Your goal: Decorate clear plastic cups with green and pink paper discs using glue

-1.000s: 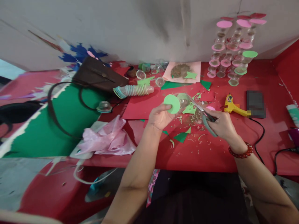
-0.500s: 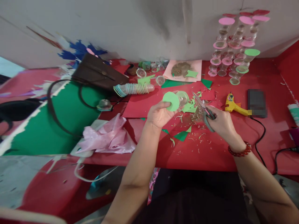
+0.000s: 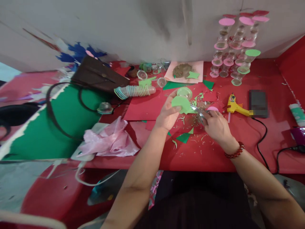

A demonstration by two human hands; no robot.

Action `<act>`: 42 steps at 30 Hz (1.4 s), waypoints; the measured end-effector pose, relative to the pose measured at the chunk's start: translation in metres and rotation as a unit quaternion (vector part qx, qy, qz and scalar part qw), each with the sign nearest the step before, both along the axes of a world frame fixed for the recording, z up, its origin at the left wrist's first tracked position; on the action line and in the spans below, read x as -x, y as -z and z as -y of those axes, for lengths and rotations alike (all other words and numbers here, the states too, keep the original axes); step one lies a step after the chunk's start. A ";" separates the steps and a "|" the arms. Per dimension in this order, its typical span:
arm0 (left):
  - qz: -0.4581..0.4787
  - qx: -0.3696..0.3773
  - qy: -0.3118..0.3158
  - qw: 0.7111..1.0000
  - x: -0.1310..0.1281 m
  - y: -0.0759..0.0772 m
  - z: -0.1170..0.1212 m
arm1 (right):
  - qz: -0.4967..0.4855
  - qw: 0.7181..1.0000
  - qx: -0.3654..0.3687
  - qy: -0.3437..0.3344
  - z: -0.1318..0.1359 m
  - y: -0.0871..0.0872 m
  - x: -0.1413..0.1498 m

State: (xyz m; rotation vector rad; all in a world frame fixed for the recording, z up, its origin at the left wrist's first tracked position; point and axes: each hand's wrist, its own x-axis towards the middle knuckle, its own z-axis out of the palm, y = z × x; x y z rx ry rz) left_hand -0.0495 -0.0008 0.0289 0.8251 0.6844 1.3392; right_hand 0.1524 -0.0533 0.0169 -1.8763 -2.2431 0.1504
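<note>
My left hand is closed on a clear plastic cup piece capped with light green paper discs. The near green disc faces up toward me, with my thumb pressed on it. In my right hand is a pair of scissors, my fingers wrapped round its handles. The blade tips lie at the right edge of the near disc; whether they grip the paper I cannot tell. Below and around the hands are green paper scraps and thin trimmings on the red tabletop.
A yellow glue gun lies to the right beside a dark box. Towers of clear cups with pink and green discs stand at the back right. Stacked cups, a brown bag and a pink plastic bag are left.
My left hand has turned the cup piece, tilting the green disc flatter. My right hand has moved left, bringing the scissors to the disc's edge.
</note>
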 end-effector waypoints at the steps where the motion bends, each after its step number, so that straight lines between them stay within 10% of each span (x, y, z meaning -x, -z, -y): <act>1: -0.031 -0.026 -0.029 0.999 -0.002 0.000 0.001 | -0.003 1.000 -0.015 -0.001 0.000 0.001 -0.001; 6: -0.162 -0.069 -0.127 0.976 -0.011 -0.005 0.015 | -0.230 0.972 -0.035 -0.017 -0.001 0.003 -0.005; 10: -0.178 -0.041 -0.063 0.981 -0.013 -0.007 0.023 | -0.550 0.824 0.128 -0.027 -0.001 -0.001 0.002; 14: -0.258 -0.130 -0.053 0.956 -0.007 0.008 0.016 | -0.667 0.715 0.211 -0.007 -0.004 0.002 0.011; 17: -0.368 -0.275 -0.084 0.884 0.001 0.030 0.001 | -0.752 0.624 0.215 -0.008 -0.007 0.010 0.015; 20: -0.462 -0.467 -0.134 0.742 0.008 0.048 -0.014 | -0.817 0.531 0.226 -0.025 -0.010 0.017 0.018; 23: -0.510 -0.573 -0.190 0.613 0.008 0.055 -0.017 | -0.838 0.490 0.239 -0.032 -0.011 0.019 0.020; 25: -0.515 -0.596 -0.192 0.586 0.005 0.054 -0.014 | -0.837 0.489 0.243 -0.029 -0.012 0.019 0.021; 33: -0.448 -0.458 -0.058 0.766 -0.010 0.029 0.002 | -0.842 0.490 0.226 0.013 -0.016 0.011 0.016; 37: -0.369 -0.248 0.023 0.896 -0.013 0.009 0.005 | -0.852 0.476 0.217 0.011 -0.019 0.003 0.011; 42: -0.289 -0.092 0.090 0.949 -0.033 0.002 0.005 | -0.856 0.464 0.228 0.024 -0.018 0.000 0.012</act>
